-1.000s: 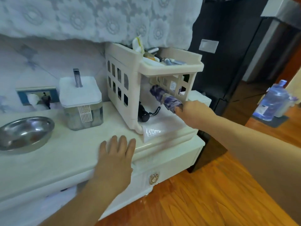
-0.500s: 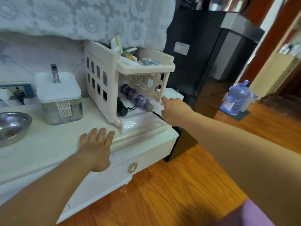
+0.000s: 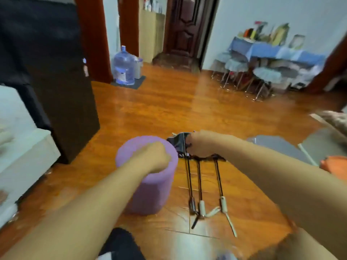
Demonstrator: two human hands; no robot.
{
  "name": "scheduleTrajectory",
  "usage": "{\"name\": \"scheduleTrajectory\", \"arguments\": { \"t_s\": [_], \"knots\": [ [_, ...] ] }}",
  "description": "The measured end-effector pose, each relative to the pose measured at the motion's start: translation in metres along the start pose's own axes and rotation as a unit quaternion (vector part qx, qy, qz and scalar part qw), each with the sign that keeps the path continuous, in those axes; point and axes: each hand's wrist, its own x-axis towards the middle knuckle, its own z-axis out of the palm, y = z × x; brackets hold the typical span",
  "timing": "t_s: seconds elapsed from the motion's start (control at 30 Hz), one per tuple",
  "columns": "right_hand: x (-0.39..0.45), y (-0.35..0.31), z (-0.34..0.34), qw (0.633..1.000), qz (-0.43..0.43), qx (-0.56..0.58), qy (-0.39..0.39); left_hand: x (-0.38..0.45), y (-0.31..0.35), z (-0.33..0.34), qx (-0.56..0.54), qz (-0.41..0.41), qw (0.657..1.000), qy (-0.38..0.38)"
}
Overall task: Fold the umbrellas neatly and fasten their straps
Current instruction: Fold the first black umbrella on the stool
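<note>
A dark umbrella (image 3: pixel 178 143) hangs half open above the wooden floor. Its black ribs (image 3: pixel 199 182) point down toward me and end in pale tips. My right hand (image 3: pixel 200 145) grips it at the bunched top, fingers curled round the fabric and frame. My left hand (image 3: pixel 155 157) is curled into a fist resting on top of a purple cylinder (image 3: pixel 150 186) standing on the floor; nothing shows in that fist. The frame is blurred, so I cannot make out the strap.
Grey fabric (image 3: pixel 277 145) and an orange object (image 3: pixel 335 166) lie on the floor to the right. A black cabinet (image 3: pixel 60 102) and a white cabinet (image 3: pixel 22 152) stand on the left. Further back are a water bottle (image 3: pixel 123 69) and stools by a blue-covered table (image 3: pixel 270 51).
The view swung from the white cabinet to the floor. My right hand left the patterned umbrella in the basket and now holds a dark one. My left hand moved from the counter to the purple cylinder.
</note>
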Motion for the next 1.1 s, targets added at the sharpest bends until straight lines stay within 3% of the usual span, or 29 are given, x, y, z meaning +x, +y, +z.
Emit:
{"name": "scheduleTrajectory", "arguments": {
  "t_s": [0.1, 0.17, 0.27, 0.37, 0.5, 0.73, 0.93, 1.1],
  "knots": [
    [-0.059, 0.114, 0.051, 0.992, 0.091, 0.067, -0.049, -0.004, 0.107, 0.053, -0.015, 0.108, 0.992, -0.068],
    [-0.086, 0.175, 0.095, 0.982, 0.138, 0.118, -0.052, 0.004, 0.139, 0.09, 0.013, 0.115, 0.99, -0.078],
    [-0.087, 0.253, 0.186, 0.958, 0.202, 0.177, -0.103, 0.025, 0.155, 0.144, 0.063, 0.075, 0.985, -0.14],
    [-0.064, 0.285, 0.258, 0.935, 0.217, 0.218, -0.179, 0.054, 0.146, 0.191, 0.052, 0.035, 0.982, -0.178],
    [0.002, 0.271, 0.32, 0.915, 0.21, 0.282, -0.198, 0.094, 0.112, 0.237, -0.004, -0.018, 0.979, -0.203],
    [0.135, 0.161, 0.394, 0.871, 0.192, 0.398, -0.217, 0.159, 0.062, 0.306, -0.091, -0.104, 0.95, -0.281],
    [0.214, 0.082, 0.472, 0.873, 0.243, 0.384, -0.179, 0.192, 0.03, 0.358, -0.142, -0.137, 0.941, -0.274],
    [0.236, 0.062, 0.495, 0.861, 0.277, 0.389, -0.177, 0.189, 0.0, 0.362, -0.145, -0.162, 0.931, -0.295]
  ]
}}
